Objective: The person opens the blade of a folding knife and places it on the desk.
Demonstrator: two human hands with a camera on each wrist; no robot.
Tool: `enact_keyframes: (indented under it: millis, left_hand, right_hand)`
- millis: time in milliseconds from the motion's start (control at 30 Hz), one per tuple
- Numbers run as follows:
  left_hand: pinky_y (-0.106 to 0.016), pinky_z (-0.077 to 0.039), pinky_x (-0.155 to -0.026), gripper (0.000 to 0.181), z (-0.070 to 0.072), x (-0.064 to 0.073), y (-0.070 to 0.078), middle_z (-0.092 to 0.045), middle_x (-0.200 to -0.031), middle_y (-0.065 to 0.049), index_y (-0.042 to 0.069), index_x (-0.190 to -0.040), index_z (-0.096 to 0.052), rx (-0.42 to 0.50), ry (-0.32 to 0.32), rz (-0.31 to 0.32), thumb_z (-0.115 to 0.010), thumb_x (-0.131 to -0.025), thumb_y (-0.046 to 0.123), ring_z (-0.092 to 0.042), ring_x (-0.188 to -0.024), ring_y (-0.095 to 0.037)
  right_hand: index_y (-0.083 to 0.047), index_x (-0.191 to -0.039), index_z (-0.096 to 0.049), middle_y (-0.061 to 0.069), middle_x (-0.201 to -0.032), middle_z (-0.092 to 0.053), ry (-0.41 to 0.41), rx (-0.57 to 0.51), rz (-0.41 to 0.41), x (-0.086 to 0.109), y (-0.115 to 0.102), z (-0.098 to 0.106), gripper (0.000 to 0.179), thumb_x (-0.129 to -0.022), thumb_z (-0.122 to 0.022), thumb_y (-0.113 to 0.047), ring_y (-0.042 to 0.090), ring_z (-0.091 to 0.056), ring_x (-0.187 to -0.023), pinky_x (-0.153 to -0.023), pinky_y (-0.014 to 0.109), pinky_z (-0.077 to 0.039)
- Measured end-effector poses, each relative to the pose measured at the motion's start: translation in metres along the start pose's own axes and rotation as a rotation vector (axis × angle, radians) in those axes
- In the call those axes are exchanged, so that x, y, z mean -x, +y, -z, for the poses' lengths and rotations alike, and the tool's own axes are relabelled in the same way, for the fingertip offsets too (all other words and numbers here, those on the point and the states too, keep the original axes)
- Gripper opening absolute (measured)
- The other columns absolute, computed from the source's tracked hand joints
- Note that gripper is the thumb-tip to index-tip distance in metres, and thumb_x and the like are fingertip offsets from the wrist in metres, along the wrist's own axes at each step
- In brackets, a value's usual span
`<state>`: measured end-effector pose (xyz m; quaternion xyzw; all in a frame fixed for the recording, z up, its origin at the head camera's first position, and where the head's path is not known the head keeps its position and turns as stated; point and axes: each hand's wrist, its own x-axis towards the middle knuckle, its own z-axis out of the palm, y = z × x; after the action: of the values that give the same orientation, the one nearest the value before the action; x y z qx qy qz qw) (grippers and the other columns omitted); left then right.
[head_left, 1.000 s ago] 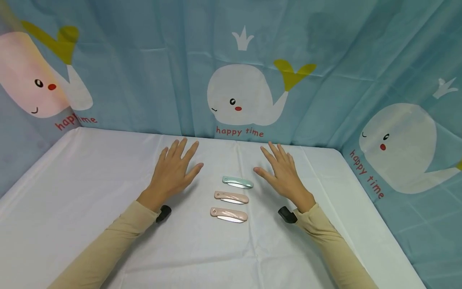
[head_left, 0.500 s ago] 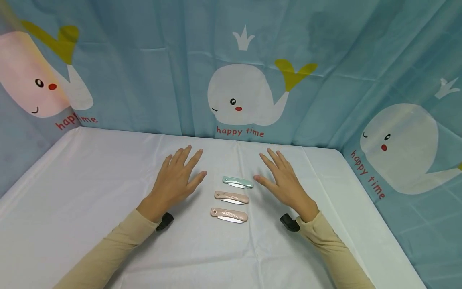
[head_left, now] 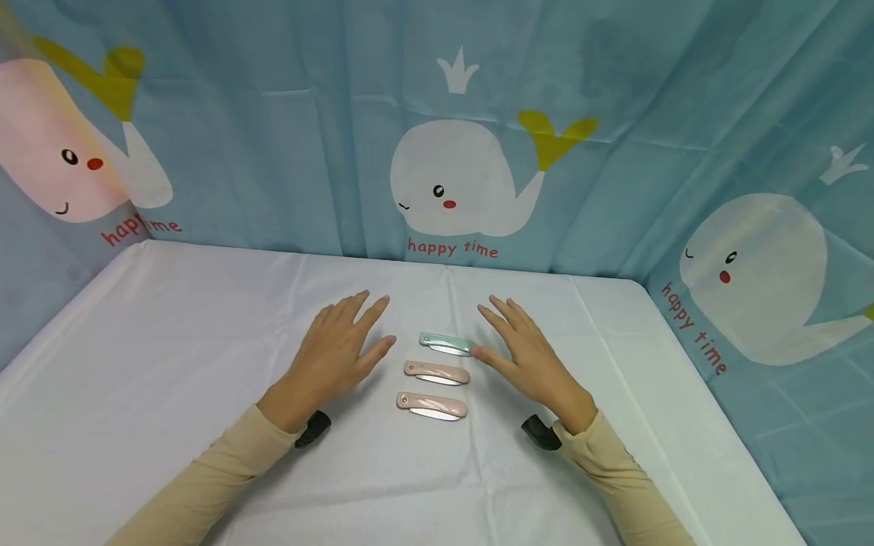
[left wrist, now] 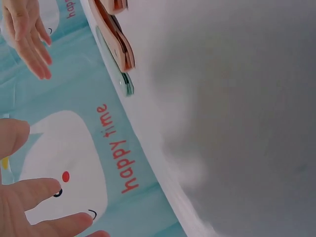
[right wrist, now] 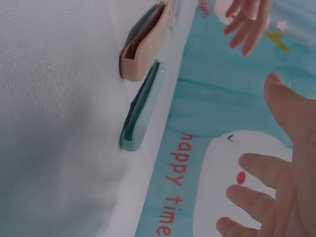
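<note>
Three folding knives lie in a column on the white cloth, blades folded along their handles. A mint green knife (head_left: 444, 343) is farthest; behind it in the column come a pink knife (head_left: 437, 372) and another pink knife (head_left: 432, 404) closest to the person. To the left, my left hand (head_left: 331, 353) hovers with fingers spread, apart from the knives. On the other side my right hand (head_left: 529, 360) is spread too; its thumb overlaps the green knife's right end in the head view. The right wrist view shows a gap between that thumb (right wrist: 286, 101) and the green knife (right wrist: 143, 111).
A white cloth (head_left: 171, 364) covers the table. Blue curtains (head_left: 273, 152) printed with whales stand along its back and sides. A black wrist camera (head_left: 314, 430) sits at the left cuff, another black camera (head_left: 542, 432) at the right.
Both hands have drawn back toward the person and slightly inward, closer to the column of knives. The knives have stayed in place.
</note>
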<state>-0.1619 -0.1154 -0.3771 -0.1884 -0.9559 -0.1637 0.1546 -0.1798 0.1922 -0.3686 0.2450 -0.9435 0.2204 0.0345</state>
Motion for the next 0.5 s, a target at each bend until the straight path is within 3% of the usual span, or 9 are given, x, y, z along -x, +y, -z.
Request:
enact_keyframes:
  millis: [167,500]
  left_hand:
    - [-0.057,-0.037,-0.108,0.060,-0.0016,0.0026,0.0025,-0.049,-0.145,-0.023,0.010,-0.146,-0.049,0.013,0.002,-0.024,-0.059,-0.097,0.043,-0.049,-0.130,-0.042]
    - [-0.058,-0.042,-0.103,0.056,-0.0047,0.0044,0.0106,-0.055,-0.137,-0.023,0.009,-0.144,-0.051,0.039,-0.046,-0.027,-0.060,-0.097,0.039,-0.054,-0.124,-0.042]
  right_hand:
    - [-0.019,-0.154,-0.036,0.007,-0.163,-0.028,-0.002,-0.022,0.025,0.0008,0.0009,-0.0033,0.070,-0.095,-0.061,-0.049,0.037,-0.018,-0.152,-0.119,0.060,-0.019]
    - [-0.020,-0.149,-0.046,0.004,-0.156,-0.040,-0.098,-0.114,0.016,0.0035,-0.0045,-0.0079,0.063,-0.095,-0.060,-0.051,0.028,-0.034,-0.146,-0.116,0.052,-0.031]
